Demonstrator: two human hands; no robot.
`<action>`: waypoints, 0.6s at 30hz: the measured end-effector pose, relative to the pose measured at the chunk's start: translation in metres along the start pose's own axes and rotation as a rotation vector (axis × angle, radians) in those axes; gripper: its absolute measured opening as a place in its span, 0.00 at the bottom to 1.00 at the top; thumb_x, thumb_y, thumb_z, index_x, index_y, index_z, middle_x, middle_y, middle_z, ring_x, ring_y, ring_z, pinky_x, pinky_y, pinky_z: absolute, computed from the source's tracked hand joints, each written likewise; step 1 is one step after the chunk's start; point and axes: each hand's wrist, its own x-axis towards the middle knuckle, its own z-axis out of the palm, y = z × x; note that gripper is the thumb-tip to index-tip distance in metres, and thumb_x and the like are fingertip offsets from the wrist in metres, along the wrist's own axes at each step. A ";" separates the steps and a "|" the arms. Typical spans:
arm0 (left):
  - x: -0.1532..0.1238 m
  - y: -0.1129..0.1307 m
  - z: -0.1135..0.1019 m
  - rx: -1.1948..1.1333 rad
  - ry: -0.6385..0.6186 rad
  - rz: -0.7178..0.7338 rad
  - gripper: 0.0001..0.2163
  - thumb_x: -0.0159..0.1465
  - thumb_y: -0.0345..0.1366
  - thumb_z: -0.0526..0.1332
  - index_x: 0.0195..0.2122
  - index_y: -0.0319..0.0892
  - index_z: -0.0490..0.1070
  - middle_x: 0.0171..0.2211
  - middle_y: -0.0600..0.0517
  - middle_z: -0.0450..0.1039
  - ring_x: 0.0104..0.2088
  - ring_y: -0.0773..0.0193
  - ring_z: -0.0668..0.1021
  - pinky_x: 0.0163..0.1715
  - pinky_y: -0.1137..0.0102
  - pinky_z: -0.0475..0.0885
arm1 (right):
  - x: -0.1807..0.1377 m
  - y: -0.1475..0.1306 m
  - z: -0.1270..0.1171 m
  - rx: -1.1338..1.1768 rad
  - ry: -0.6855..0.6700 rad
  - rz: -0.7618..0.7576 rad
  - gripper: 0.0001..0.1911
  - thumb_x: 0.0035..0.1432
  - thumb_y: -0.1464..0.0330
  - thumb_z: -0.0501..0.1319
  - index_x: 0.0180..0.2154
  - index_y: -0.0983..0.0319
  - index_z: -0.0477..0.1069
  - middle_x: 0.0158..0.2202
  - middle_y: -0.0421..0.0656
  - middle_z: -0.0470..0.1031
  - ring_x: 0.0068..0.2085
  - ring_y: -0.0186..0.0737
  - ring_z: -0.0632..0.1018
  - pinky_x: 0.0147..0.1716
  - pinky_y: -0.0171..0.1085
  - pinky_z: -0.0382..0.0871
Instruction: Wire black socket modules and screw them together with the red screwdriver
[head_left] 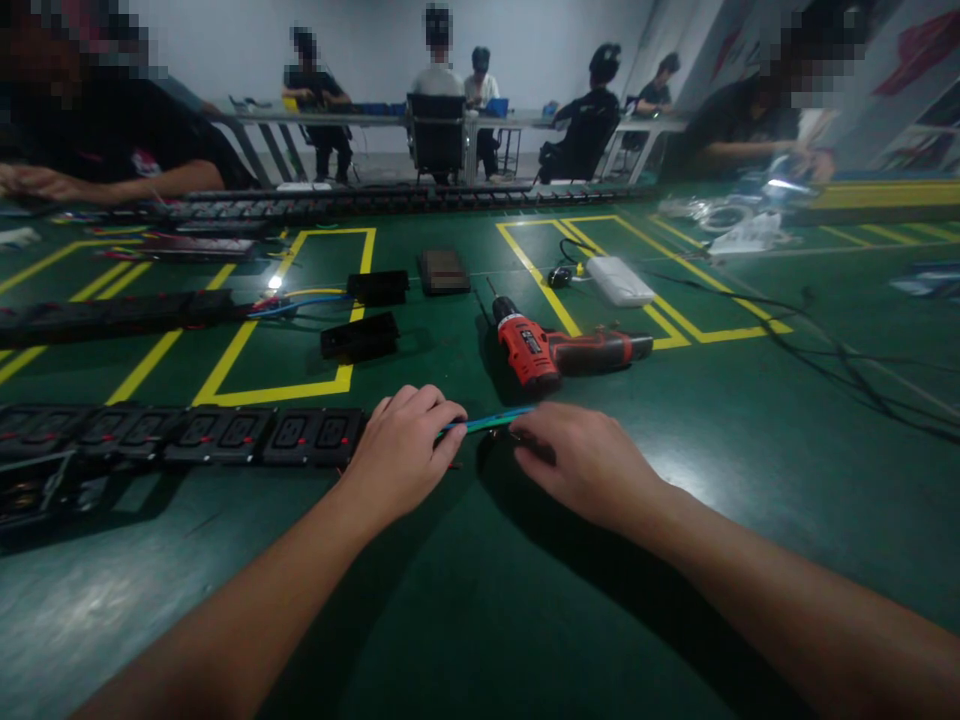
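Observation:
Blue and green wires (487,420) stretch between my two hands, just off the right end of a long black socket strip (225,436). My left hand (411,445) is closed round the wires beside the strip's end, its thumb pressed toward the fingers. With fingertips together, my right hand (581,455) pinches the wires' other end; the very tips are hidden by the hand. A short dark reddish wire end (454,466) shows below my left thumb. Beyond the hands lies a red and black cordless drill (529,350), its bit pointing away from me.
Two black end pieces (360,338), a dark flat box (444,272) and a white power bank (619,281) lie on the green table. A second socket strip (150,312) with loose wires is at left. Black cables (847,370) run along the right. Co-workers sit on both far sides.

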 end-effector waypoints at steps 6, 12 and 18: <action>0.001 0.000 0.000 0.012 0.000 -0.004 0.11 0.70 0.40 0.53 0.45 0.47 0.74 0.41 0.50 0.72 0.43 0.55 0.71 0.40 0.60 0.65 | 0.004 0.000 0.002 0.007 -0.024 -0.025 0.05 0.62 0.71 0.60 0.37 0.61 0.75 0.33 0.42 0.75 0.33 0.39 0.73 0.32 0.38 0.59; 0.001 0.000 0.000 0.007 0.004 -0.009 0.11 0.70 0.40 0.54 0.45 0.47 0.74 0.41 0.50 0.72 0.43 0.55 0.71 0.39 0.60 0.65 | 0.004 -0.001 0.003 0.038 0.007 -0.029 0.06 0.63 0.71 0.58 0.37 0.61 0.74 0.32 0.40 0.75 0.31 0.37 0.72 0.31 0.37 0.59; 0.001 0.000 0.000 0.016 0.003 -0.004 0.11 0.70 0.40 0.53 0.46 0.47 0.74 0.42 0.50 0.72 0.43 0.55 0.71 0.40 0.60 0.65 | 0.005 -0.007 0.008 0.026 0.004 -0.100 0.15 0.62 0.71 0.58 0.50 0.58 0.73 0.38 0.42 0.77 0.37 0.40 0.74 0.35 0.38 0.60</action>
